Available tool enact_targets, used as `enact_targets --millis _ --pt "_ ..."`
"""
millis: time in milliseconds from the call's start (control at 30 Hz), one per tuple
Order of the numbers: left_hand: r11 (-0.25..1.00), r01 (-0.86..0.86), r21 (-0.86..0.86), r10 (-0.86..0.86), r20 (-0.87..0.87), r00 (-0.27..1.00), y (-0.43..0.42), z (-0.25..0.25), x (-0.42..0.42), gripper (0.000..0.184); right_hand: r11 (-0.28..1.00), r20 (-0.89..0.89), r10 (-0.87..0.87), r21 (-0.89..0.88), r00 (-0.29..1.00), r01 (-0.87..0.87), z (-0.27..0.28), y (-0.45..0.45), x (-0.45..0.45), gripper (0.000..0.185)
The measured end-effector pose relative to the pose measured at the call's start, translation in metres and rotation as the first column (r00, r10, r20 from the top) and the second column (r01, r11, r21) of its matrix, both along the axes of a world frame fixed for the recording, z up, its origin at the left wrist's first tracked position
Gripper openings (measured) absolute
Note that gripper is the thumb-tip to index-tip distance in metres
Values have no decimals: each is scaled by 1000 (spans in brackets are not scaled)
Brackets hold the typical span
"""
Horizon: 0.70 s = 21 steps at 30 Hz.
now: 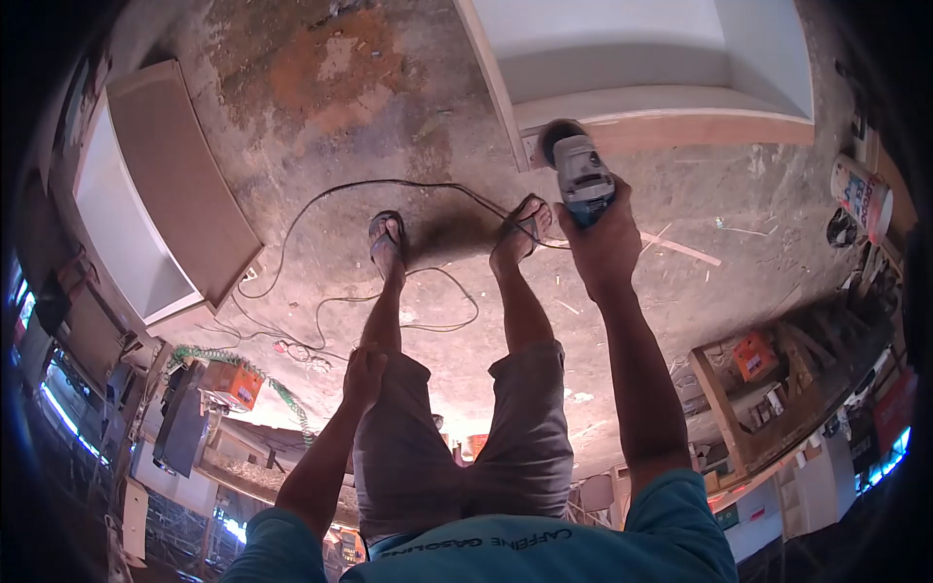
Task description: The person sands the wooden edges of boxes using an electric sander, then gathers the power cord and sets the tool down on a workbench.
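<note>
My right hand (604, 243) is wrapped round the body of a grey and blue angle grinder (585, 177). The grinder's round disc end (561, 139) is at the lower left corner of a white-lined wooden cabinet (661, 130), against or very near its edge. My left hand (365, 377) is closed at my left knee, beside the leg of my shorts (400, 437); whether it holds anything is hidden. A dark power cord (389, 182) loops across the floor past my sandalled feet.
Another brown and white cabinet (175, 175) lies at the left. A white bucket (861, 199) stands at the right. Thin wood strips (685, 250) lie on the concrete floor (457, 97). A green coiled hose (282, 394) and orange boxes (231, 384) are at the lower left.
</note>
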State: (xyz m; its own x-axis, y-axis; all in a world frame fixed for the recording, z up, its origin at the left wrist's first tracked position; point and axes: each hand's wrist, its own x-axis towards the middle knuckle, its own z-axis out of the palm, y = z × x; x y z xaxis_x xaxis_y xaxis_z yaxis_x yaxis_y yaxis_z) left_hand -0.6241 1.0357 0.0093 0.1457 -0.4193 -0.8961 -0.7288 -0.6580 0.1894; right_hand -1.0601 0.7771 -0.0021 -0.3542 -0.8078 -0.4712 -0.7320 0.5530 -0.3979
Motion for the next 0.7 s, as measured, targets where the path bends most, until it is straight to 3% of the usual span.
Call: enact_targets --millis 100,200,333,433,633,700 --pt "1000 -9 -1 9 30 1000 -6 13 -9 42 993 -21 -109 -38 994 108 -4 4 -8 77" --pt "1000 -20 -8 20 41 999 -3 11 -6 42 994 32 -110 -21 993 111 -3 7 1 78" --pt "999 -31 14 31 33 999 -2 8 2 45 996 78 69 -54 995 -65 -6 16 16 79" --pt "999 -45 26 45 34 998 -2 13 4 49 995 29 47 -92 998 -44 -7 15 12 78" --pt "998 -6 56 1 82 997 0 20 7 52 974 -56 -211 -91 976 206 -6 7 -21 77" --pt "1000 -6 -22 7 25 1000 -10 15 -3 52 984 -34 -160 -81 986 157 -12 14 -21 79"
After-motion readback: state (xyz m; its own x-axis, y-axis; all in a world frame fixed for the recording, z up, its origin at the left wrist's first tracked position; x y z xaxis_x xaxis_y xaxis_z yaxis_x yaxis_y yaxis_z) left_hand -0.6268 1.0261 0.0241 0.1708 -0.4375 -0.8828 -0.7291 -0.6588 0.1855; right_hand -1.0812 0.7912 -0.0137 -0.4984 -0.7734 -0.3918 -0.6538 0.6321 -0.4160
